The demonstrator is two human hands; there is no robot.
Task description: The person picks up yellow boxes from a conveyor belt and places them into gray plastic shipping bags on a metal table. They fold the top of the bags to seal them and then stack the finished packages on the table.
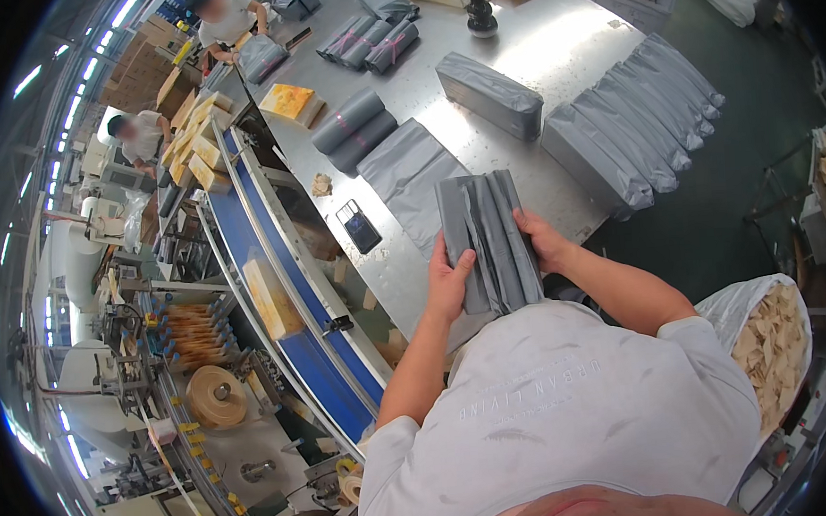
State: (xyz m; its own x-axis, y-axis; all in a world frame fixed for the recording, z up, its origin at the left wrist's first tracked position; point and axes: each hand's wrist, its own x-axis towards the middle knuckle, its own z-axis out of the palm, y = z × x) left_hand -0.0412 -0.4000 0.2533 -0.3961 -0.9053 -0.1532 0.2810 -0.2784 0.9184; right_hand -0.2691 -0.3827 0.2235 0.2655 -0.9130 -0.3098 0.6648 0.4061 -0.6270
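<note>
Close to my body I hold a grey plastic-wrapped pack [499,243], its film gathered in long creases running lengthwise. My left hand [450,279] grips its left side, the thumb lying on top. On the opposite edge, my right hand [546,240] is closed round the side, with some fingers hidden beneath. What the grey film contains is hidden. Just beyond the pack, a flat grey plastic bag [413,178] lies on the metal table [380,104]. A long grey wrapped block [490,94] rests farther off, and several similar wrapped packs [605,142] stand in a row at the right.
Rolled grey bags [353,129] and a phone [359,226] lie along the table's left side. Left of it runs a blue conveyor belt [320,363] carrying a yellow-white pack [272,298]. Two people work at the far left. A sack of tan scraps [769,350] stands at my right.
</note>
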